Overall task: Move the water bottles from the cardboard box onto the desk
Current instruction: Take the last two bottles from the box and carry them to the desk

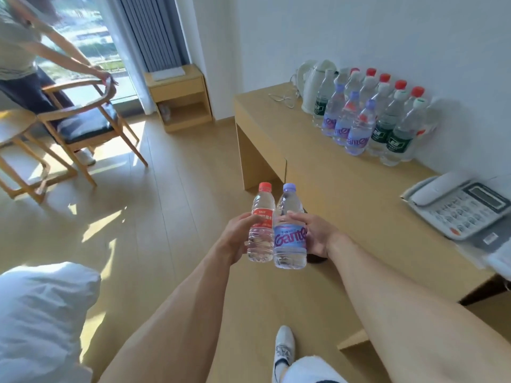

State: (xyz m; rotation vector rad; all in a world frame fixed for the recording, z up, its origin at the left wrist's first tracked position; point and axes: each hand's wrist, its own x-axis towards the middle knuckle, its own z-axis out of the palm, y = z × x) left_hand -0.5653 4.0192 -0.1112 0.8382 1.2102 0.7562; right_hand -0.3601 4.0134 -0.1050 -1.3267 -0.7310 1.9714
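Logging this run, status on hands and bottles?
Left hand grips red-cap bottle, right hand grips purple-cap bottle. Both short of desk. Path unobstructed.

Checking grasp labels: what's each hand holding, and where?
Left hand: red-capped bottle, at its label. Right hand: purple-capped bottle, at its label.

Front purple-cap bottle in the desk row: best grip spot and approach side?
Grip the front purple-cap bottle at its neck and shoulder, just under the cap, probably coming from above or the open desk side. It stands upright, packed against the green-label bottles on its wall side and another purple bottle behind, so the body sides are crowded.
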